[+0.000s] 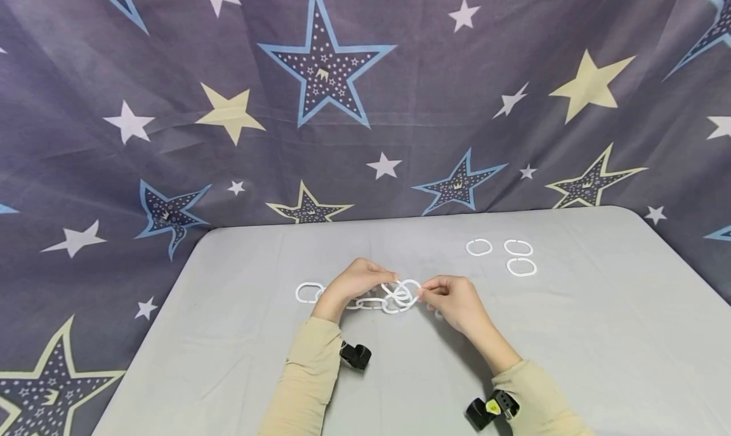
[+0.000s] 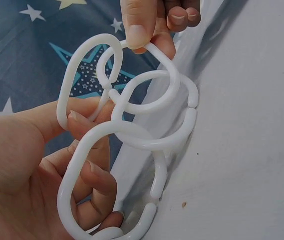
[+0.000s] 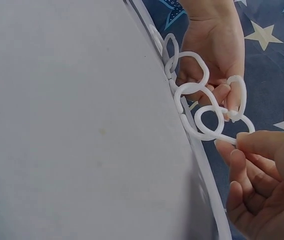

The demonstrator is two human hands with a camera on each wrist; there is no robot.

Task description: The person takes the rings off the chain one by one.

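Observation:
Between its thumb and fingers my left hand (image 1: 360,278) holds a white plastic chain link (image 2: 65,82). My right hand (image 1: 454,298) pinches another white link (image 2: 174,82) with thumb and forefinger. The two links cross at the gap of the left one; whether they are hooked together I cannot tell. From the right hand's link hangs a chain of white links (image 2: 62,200), which runs under the left hand in the head view. Its far part, a link (image 1: 298,292), lies left of the left wrist on the table.
Three loose white links, one (image 1: 478,253) apart from a pair (image 1: 521,275), lie at the back right of the grey-covered table (image 1: 599,334). Another white piece (image 1: 438,314) shows partly beneath the right hand. A star-patterned cloth (image 1: 422,106) hangs behind the table.

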